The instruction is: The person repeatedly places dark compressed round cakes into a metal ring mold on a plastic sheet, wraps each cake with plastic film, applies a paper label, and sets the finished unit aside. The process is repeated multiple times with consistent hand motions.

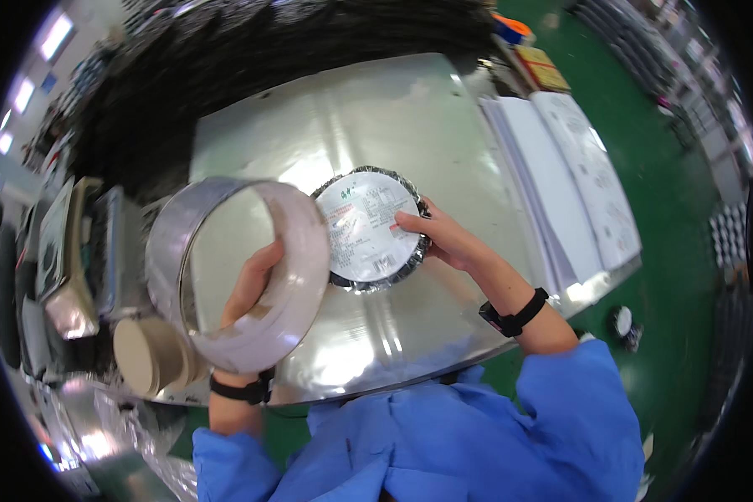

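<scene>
My right hand [448,233] grips the right edge of a round, flat black pack [373,227]. Clear film wraps it, and a white printed label covers its upper face, with the thumb resting on the label. My left hand [251,285] reaches through a wide, pale, shiny ring [298,270], its thumb against the inside wall. The ring's wall hides the other left fingers. Tilted, the ring overlaps the pack's left edge in view; whether they touch cannot be told. Both are held over a metal-topped table [408,326].
Black, crinkled dried material [276,56] is heaped behind the table. White sheets [552,182] lie along the right edge, with a yellow-and-red box [543,68] beyond. Tan round discs [147,356] are stacked at the left corner, near a grey bin [120,251]. Green floor [652,207] surrounds it.
</scene>
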`<action>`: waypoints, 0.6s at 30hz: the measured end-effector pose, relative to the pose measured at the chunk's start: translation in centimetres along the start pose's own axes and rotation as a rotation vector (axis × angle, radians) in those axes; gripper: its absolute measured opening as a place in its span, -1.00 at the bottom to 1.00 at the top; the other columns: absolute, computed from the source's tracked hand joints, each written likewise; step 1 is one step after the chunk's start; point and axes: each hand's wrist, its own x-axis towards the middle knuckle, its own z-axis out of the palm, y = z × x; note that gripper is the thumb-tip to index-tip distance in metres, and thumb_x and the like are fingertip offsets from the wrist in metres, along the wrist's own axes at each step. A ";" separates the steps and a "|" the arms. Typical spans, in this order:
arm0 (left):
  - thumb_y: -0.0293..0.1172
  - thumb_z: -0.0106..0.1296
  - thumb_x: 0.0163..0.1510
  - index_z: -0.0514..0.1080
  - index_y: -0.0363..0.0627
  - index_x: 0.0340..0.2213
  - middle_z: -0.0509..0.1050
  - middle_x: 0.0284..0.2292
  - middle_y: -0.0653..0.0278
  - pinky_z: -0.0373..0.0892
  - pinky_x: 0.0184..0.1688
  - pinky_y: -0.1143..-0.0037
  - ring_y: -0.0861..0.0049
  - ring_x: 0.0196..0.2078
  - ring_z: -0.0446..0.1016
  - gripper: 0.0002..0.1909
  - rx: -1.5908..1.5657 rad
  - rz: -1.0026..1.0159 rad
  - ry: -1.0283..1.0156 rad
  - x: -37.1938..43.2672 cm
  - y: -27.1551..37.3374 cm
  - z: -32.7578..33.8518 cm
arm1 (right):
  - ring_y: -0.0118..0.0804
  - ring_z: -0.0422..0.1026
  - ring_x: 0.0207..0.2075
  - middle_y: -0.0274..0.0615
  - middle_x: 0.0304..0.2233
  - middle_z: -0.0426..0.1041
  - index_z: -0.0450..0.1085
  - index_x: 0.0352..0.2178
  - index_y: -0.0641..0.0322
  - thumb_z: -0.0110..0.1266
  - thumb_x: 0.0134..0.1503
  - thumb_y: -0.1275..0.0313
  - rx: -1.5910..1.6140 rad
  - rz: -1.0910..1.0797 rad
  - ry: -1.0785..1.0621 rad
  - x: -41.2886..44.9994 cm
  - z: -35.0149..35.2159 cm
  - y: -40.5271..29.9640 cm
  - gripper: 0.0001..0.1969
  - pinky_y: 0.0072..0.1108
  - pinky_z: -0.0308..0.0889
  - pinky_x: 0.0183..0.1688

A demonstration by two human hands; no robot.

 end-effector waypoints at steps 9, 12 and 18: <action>-0.21 -0.07 0.26 0.42 -0.34 -0.03 0.51 -0.18 0.22 0.36 -0.15 0.59 0.56 -0.12 0.45 -0.58 0.642 -0.113 0.018 10.3 -5.2 -5.9 | -0.18 0.42 0.02 -0.11 0.00 0.44 0.30 0.04 0.31 0.10 0.13 0.28 0.687 -0.171 0.724 -21.7 -12.8 6.9 -0.52 -0.33 0.30 0.12; -0.30 -0.03 0.23 0.37 -0.37 0.02 0.51 -0.16 0.23 0.38 -0.18 0.57 0.60 -0.15 0.45 -0.57 0.585 -0.035 -0.034 9.0 -4.3 -3.0 | -0.12 0.40 0.02 -0.08 -0.01 0.42 0.33 -0.04 0.31 0.09 0.13 0.22 0.936 -0.696 0.905 -28.2 -16.8 10.5 -0.55 -0.31 0.28 0.16; -0.54 0.14 0.05 0.20 -0.21 0.19 0.33 0.10 0.20 0.43 -0.17 0.46 0.55 -0.16 0.48 -0.34 0.713 0.093 -0.173 3.7 -4.1 1.2 | -0.09 0.39 0.01 0.14 -0.01 0.35 0.16 0.07 0.47 0.02 0.23 0.31 0.588 -0.792 1.188 -25.8 -17.0 9.3 -0.51 -0.35 0.28 0.18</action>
